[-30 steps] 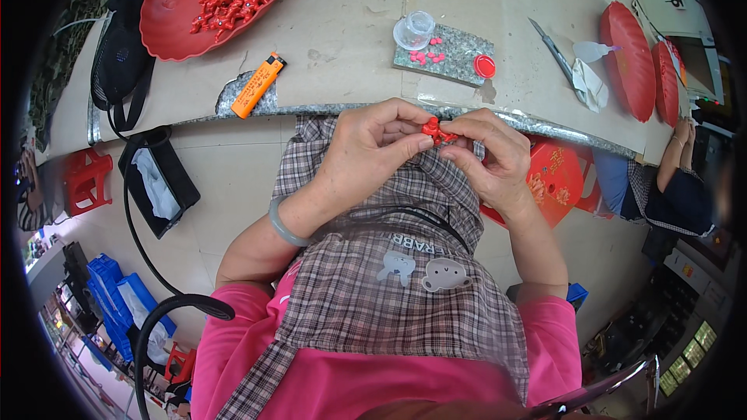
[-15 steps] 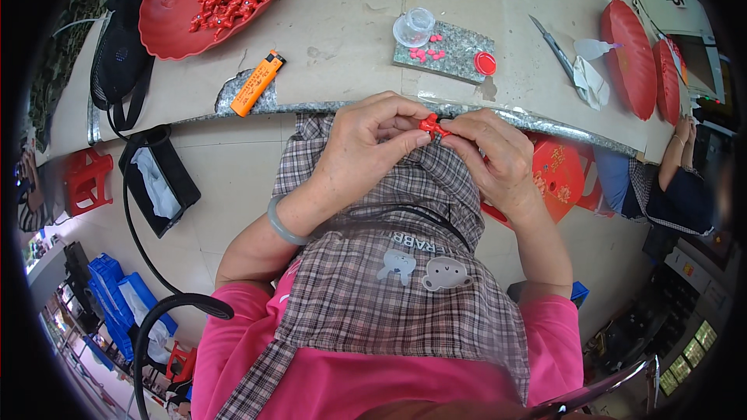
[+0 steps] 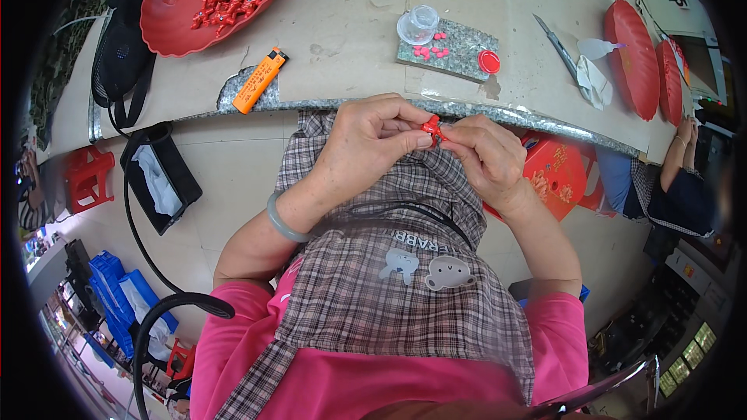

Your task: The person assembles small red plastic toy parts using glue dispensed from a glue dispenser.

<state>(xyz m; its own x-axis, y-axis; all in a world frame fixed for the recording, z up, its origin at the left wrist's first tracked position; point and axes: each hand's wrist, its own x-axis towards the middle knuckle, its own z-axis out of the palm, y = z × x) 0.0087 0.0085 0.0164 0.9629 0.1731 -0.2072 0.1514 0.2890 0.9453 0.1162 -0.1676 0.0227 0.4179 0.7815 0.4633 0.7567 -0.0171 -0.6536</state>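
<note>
Just in front of the table edge, a small red figurine (image 3: 433, 131) is pinched between my two hands. My left hand (image 3: 373, 136) is closed, with thumb and fingertips on the figurine's left side. My right hand (image 3: 490, 157) grips its right side between thumb and forefinger. Fingertips cover part of the figurine. Beyond the hands, a grey speckled stone slab (image 3: 459, 62) bears several small pink pieces (image 3: 430, 52), a clear plastic cup (image 3: 419, 25) and a red round cap (image 3: 489, 61).
A large red scalloped tray (image 3: 167, 27) of similar figurines stands far left, near an orange lighter (image 3: 261, 80). To the right lie a pointed metal tool (image 3: 554, 45), a white cloth (image 3: 594, 84), a squeeze bottle (image 3: 595, 48) and red trays (image 3: 630, 58). Another person's hands (image 3: 685, 134) show far right.
The figurine has turned to a more upright angle between my fingers. My right hand has shifted slightly downward, its fingers more tightly bunched. My left hand has stayed almost in place.
</note>
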